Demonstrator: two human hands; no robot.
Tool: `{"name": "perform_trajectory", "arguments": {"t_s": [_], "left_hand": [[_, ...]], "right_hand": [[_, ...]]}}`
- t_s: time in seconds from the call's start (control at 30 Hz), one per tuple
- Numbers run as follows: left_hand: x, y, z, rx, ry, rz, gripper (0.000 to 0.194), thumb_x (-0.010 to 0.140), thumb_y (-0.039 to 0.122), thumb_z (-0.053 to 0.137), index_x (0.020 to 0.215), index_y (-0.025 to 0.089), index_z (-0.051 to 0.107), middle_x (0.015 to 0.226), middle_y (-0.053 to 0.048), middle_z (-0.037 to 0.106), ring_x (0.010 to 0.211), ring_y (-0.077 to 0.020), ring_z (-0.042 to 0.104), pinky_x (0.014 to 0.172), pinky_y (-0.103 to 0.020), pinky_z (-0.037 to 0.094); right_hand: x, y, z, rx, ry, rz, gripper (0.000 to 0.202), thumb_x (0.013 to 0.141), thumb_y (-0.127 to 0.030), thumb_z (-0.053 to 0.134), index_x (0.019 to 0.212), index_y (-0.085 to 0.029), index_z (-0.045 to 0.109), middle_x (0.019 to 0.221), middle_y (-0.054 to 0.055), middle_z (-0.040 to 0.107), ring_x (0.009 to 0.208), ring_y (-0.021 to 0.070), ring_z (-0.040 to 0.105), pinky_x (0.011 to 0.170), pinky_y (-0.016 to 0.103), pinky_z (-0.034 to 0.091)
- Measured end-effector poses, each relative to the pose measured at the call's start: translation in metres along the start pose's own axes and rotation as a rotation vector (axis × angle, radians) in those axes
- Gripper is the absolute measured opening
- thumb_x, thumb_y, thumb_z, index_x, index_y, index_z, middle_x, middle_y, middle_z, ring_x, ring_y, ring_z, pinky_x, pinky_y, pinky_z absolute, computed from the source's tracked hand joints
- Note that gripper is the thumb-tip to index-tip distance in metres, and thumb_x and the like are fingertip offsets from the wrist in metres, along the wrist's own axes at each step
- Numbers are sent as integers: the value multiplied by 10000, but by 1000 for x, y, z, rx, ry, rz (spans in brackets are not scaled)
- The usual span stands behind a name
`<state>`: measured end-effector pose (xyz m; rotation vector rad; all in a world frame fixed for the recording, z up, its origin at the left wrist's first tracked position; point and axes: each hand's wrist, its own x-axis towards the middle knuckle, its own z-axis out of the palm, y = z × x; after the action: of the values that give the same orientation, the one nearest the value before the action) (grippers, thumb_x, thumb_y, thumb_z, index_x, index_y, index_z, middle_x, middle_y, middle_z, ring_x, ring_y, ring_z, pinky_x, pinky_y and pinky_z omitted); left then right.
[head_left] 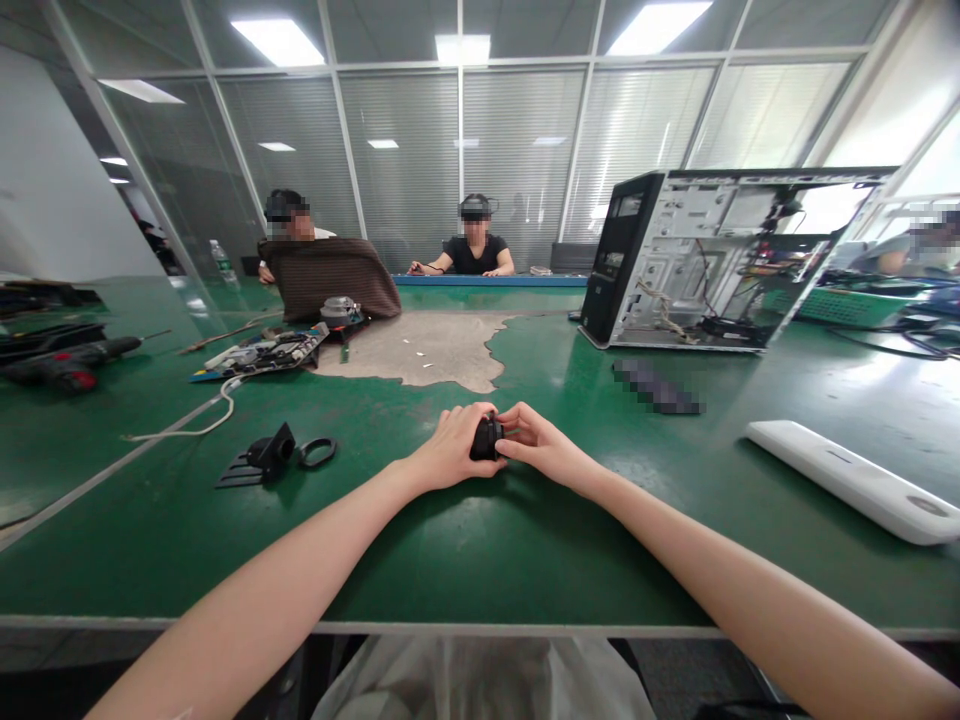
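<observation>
A small black rounded part (pixel 484 440), perhaps a camera or lens housing, is held between both hands just over the green table (pixel 420 570). My left hand (pixel 450 447) is wrapped round its left side, thumb below and fingers above. On its right end, the fingertips and thumb of my right hand (pixel 544 450) pinch the narrower front. The fingers hide much of the part. To the left lie a black bracket with a slotted plate (pixel 270 452) and a black ring (pixel 317 453).
An open computer case (pixel 697 260) stands at the back right, with a pixelated dark object (pixel 660 388) before it. A long white device (pixel 855 480) lies right. Circuit boards (pixel 266 350) and a drill (pixel 75 362) are left. Two people (pixel 474 245) sit across the table.
</observation>
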<state>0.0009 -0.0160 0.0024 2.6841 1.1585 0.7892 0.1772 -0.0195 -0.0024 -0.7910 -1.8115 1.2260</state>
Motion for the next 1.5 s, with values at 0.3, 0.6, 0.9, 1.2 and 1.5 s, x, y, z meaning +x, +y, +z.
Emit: {"name": "perform_trajectory", "arguments": {"t_s": [0.3, 0.6, 0.9, 1.2, 1.5], "left_hand": [[0, 2, -1, -5, -7, -5, 577, 647, 419, 594, 1118, 220, 327, 1026, -51, 481, 896, -229, 448, 787, -360, 318], [0, 5, -3, -24, -16, -25, 549, 650, 387, 597, 1106, 230, 335, 1029, -39, 485, 889, -225, 452, 786, -357, 318], [0, 4, -2, -9, -1, -17, 558, 649, 408, 595, 1105, 225, 330, 1029, -38, 483, 873, -217, 447, 777, -348, 323], [0, 6, -3, -30, -9, -19, 531, 654, 388, 587, 1097, 235, 337, 1023, -32, 486, 862, -213, 450, 776, -350, 316], [0, 5, -3, -34, -9, -24, 553, 640, 402, 597, 1099, 234, 338, 1030, -37, 481, 883, -221, 446, 786, -356, 312]], "right_hand": [[3, 0, 3, -34, 82, 37, 212, 739, -342, 555, 863, -195, 467, 849, 1, 556, 784, 133, 555, 725, 306, 461], [0, -5, 0, -19, 25, -9, 250, 690, -305, 615, 856, -199, 460, 888, 7, 542, 855, 143, 539, 755, 309, 452], [3, -1, 2, -21, 66, 43, 237, 742, -340, 550, 910, -201, 459, 876, 13, 561, 829, 141, 550, 733, 306, 455], [-2, -7, 1, 16, 5, -8, 262, 696, -299, 613, 878, -204, 449, 881, 4, 556, 858, 140, 544, 752, 302, 454], [3, 1, 2, -31, 91, 58, 246, 729, -346, 562, 902, -195, 475, 900, 22, 553, 808, 141, 563, 732, 319, 472]]}}
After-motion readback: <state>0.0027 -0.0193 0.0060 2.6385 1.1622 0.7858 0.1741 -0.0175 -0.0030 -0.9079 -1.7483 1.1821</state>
